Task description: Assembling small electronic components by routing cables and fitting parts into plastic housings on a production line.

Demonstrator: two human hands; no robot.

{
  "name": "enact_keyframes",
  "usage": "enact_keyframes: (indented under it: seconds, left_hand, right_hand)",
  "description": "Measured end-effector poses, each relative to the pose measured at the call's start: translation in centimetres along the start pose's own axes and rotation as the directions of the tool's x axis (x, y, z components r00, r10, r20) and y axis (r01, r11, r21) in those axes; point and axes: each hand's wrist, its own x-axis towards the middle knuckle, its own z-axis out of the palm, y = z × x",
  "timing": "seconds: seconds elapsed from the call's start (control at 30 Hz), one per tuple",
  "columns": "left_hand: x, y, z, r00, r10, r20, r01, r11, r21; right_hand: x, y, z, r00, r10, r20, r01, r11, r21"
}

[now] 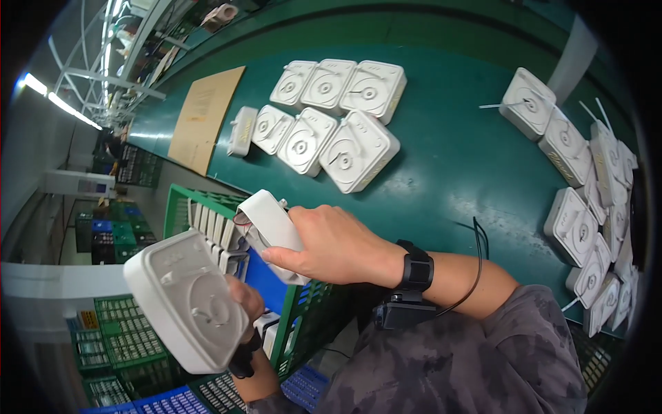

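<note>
While the left hand (243, 303) is gripping one white housing (185, 300), the right hand (338, 245) is clasping another housing (272, 231) at twelve o'clock above the green crate (181, 207); keeping both clear of its rim seems wise.

Bright, even overhead light from ceiling strip lamps (58, 103) at left; sharp centre, fisheye bending, dark vignetted corners.

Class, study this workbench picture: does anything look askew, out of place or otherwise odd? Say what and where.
One thing stands out: in the group of white housings laid flat on the green table, a narrower white piece at the left end stands on its edge. The housings at the right overlap in a loose, leaning heap. No damage shows.
</note>
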Motion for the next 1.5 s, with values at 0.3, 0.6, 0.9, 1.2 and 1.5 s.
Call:
enact_keyframes:
  seconds: [0.3,0.6,0.9,1.2,1.5]
  left_hand:
    - [7.3,5.4,0.2,0.855,0.187,-0.483,0.429,0.265,0.863]
    - [13.1,1.1,-6.1,0.979,0.020,-0.201,0.118,-0.861,0.494]
    - [17.3,-4.0,-7.8,0.925,0.041,-0.377,0.270,-0.769,0.580]
    - [19.5,-4.3,-7.7,0.944,0.183,-0.276,0.331,-0.495,0.804]
    - [22.2,-10.1,3.2,0.978,-0.205,0.036,-0.121,-0.418,0.900]
  right_hand:
    - [-5.2,3.7,-11.6,0.852,-0.228,-0.471,-0.075,0.837,-0.541]
    - [-4.2,9.9,-13.0,0.853,-0.096,-0.514,-0.410,0.486,-0.772]
    - [-1.7,12.5,-10.7,0.799,-0.063,-0.599,-0.410,0.672,-0.617]
    - [-5.2,10.7,-11.8,0.769,0.086,-0.633,-0.579,0.512,-0.634]
    - [-17.3,7.2,-9.2,0.723,0.117,-0.680,-0.641,0.478,-0.600]
